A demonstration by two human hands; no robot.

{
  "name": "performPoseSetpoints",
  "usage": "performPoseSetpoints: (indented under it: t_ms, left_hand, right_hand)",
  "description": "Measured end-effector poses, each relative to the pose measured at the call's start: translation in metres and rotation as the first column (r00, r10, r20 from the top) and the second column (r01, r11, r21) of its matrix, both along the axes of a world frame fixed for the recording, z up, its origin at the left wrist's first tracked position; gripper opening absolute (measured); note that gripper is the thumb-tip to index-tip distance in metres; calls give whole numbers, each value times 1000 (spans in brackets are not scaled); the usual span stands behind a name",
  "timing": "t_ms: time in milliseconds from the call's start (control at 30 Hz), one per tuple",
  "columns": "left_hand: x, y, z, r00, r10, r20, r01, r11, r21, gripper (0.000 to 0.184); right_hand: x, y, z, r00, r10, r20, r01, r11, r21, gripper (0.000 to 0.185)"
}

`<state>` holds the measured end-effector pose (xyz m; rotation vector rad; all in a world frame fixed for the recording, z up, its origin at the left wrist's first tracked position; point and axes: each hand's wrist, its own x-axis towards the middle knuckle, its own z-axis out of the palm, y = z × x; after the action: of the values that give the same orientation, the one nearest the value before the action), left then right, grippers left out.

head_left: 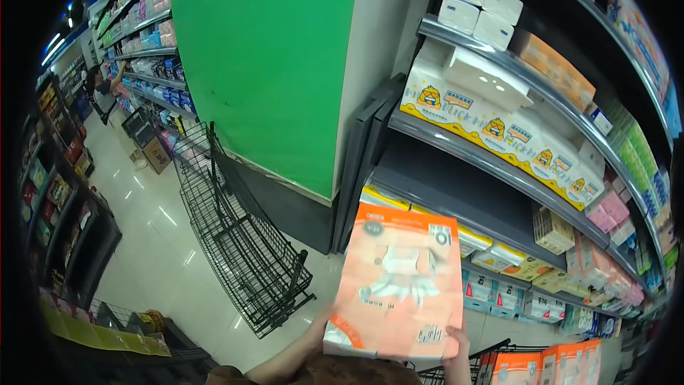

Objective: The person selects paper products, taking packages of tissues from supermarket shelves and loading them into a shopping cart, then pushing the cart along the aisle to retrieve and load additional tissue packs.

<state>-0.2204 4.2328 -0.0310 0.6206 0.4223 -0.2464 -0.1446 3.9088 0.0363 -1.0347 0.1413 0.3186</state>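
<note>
Both my hands hold a large peach-and-orange tissue pack [399, 278] in front of my body, its printed face turned up toward me. My left hand [324, 324] grips the pack's lower left edge, with the fingers partly hidden. At the lower right corner, my right hand [457, 346] is closed on the same pack, its thumb side showing. Similar orange packs [516, 369] stand in a black wire cart [499, 348] at the bottom right, close to my right hand.
To the right, shelves [463, 232] bear white tissue bundles [474, 0] and yellow-and-white packs [499, 146]. Another wire cart [242, 242] stands on the tiled floor by a green panel [267, 57]. Far left, a person [107, 89] reaches toward a shelf near a cardboard box [154, 155].
</note>
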Motion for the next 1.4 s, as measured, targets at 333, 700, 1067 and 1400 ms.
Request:
performPoseSetpoints:
  t_ms: [333, 700, 1067, 1400]
  left_hand:
    - [138, 13, -4, 973, 20, 228, -65, 979, 192, 54]
    - [177, 23, -90, 999, 15, -50, 20, 776, 630, 34]
    - [193, 18, -74, 943, -331, -42, 270, 684, 678, 32]
    - [84, 44, -106, 970, -232, -71, 222, 732, 644, 30]
  right_hand:
    - [262, 33, -67, 998, -58, 13, 53, 973, 227, 60]
    - [490, 65, -62, 985, 60, 161, -45, 995, -92, 53]
    - [428, 89, -96, 918, -176, 354, 395, 365, -843, 75]
    - [367, 104, -112, 982, -183, -52, 180, 982, -64, 70]
